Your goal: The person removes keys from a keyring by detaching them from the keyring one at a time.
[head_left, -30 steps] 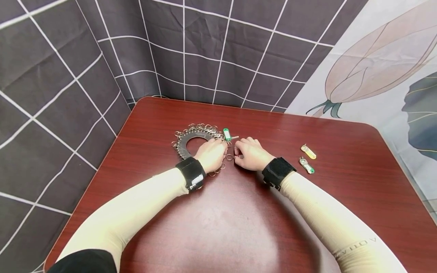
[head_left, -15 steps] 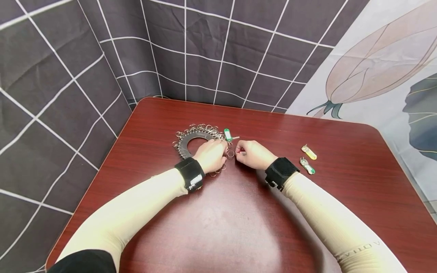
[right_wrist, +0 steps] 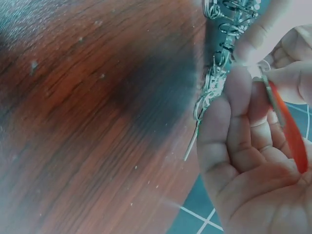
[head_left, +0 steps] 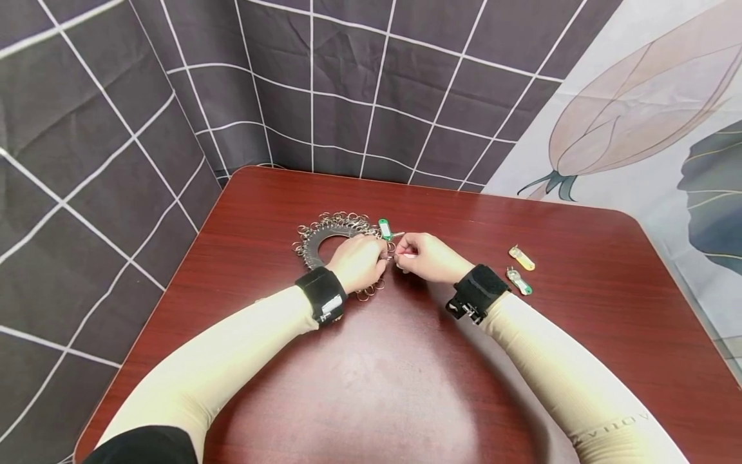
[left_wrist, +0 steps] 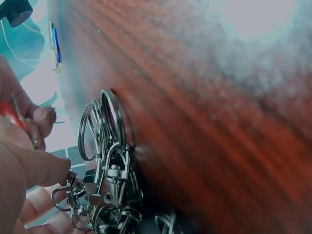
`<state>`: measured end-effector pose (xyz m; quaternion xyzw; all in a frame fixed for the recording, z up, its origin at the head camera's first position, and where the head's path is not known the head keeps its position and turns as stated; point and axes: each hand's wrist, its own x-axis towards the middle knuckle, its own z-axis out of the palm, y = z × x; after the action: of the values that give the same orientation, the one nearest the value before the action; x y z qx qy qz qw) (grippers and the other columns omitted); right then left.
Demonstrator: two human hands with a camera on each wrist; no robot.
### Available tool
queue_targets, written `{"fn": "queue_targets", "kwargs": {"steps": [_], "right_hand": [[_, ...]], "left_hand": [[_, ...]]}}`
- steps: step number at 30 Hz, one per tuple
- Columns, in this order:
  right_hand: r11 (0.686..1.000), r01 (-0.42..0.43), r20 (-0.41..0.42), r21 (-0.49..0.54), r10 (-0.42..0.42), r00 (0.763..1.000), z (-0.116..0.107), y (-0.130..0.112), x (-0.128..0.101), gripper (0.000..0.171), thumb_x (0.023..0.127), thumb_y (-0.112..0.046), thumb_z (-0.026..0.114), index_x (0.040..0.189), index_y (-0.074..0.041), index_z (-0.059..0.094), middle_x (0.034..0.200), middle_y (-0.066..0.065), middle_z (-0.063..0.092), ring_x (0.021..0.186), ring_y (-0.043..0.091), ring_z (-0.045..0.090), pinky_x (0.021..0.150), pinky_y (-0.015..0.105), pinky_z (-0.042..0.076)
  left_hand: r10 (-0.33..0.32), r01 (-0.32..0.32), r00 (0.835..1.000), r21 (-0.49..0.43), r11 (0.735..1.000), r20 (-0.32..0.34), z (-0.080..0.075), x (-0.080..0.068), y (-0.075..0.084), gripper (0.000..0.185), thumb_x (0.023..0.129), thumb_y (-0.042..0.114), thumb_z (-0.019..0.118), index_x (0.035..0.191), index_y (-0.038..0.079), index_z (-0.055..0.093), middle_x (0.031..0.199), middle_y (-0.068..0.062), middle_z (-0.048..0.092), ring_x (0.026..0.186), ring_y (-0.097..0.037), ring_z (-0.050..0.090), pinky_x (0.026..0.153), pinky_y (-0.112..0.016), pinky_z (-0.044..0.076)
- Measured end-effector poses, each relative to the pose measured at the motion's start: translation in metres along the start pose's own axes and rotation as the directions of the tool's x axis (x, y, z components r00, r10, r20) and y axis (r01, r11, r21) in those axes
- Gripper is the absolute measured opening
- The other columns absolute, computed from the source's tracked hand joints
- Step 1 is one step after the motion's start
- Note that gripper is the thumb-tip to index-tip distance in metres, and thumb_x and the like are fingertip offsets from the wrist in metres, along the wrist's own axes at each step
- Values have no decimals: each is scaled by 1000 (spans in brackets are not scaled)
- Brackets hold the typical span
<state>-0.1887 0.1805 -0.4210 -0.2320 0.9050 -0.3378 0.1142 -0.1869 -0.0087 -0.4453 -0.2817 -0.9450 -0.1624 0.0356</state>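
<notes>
A black ring-shaped holder hung with several metal key rings lies on the dark red table. My left hand rests on its right side and pinches one of the key rings at the edge. My right hand meets it fingertip to fingertip and pinches a red key tag by its small metal ring. A green key tag lies just beyond both hands, against the holder.
A yellow key tag and a second green key tag lie on the table to the right of my right wrist. A checked grey curtain hangs close behind and to the left of the table.
My right hand has slid left and closed round the red tag, so its fingertips now meet my left hand at the key ring. The left hand has stayed on the holder.
</notes>
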Motion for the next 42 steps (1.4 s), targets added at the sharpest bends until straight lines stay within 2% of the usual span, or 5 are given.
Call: {"fn": "queue_targets", "kwargs": {"steps": [6, 13, 20, 33, 42], "right_hand": [[992, -23, 69, 124, 15, 997, 3, 2, 2, 5, 83, -2, 57, 87, -4, 58, 68, 6, 64, 54, 15, 55, 50, 25, 43], [979, -33, 28, 200, 27, 999, 8, 4, 9, 9, 82, 1, 63, 88, -4, 59, 72, 4, 62, 64, 17, 57, 57, 24, 44], [995, 51, 25, 91, -53, 998, 13, 5, 12, 14, 79, -1, 64, 85, -6, 52, 67, -1, 51, 59, 11, 48, 57, 26, 39], [999, -15, -35, -46, 13, 999, 28, -5, 19, 43, 77, -21, 82, 98, -8, 47, 83, 7, 58, 73, 17, 54, 65, 29, 45], [993, 16, -47, -117, -22, 999, 27, -11, 18, 28, 81, -20, 78, 90, -9, 54, 72, -2, 56, 64, 12, 51, 61, 29, 41]], "left_hand": [[-8, 7, 1000, -34, 999, -30, -2, -1, -4, 9, 86, 21, 63, 78, 21, 62, 78, 6, 58, 83, -17, 57, 74, -34, 46], [-18, 3, 994, -142, 990, -107, -5, -4, -11, 4, 85, 16, 63, 85, 17, 68, 88, 3, 60, 93, -19, 56, 81, -33, 46], [-32, 0, 991, -234, 972, -130, -7, -2, -17, 7, 86, 13, 60, 88, 16, 67, 76, 6, 61, 71, -9, 56, 63, -27, 45], [-76, 38, 989, -283, 958, -124, -13, -5, -13, 4, 91, 12, 61, 92, 12, 64, 73, 4, 61, 65, -11, 54, 58, -26, 43], [-106, 71, 986, -253, 965, -127, -13, -6, -13, 7, 92, 13, 59, 92, 14, 66, 78, 3, 61, 69, -14, 54, 62, -30, 44]]}}
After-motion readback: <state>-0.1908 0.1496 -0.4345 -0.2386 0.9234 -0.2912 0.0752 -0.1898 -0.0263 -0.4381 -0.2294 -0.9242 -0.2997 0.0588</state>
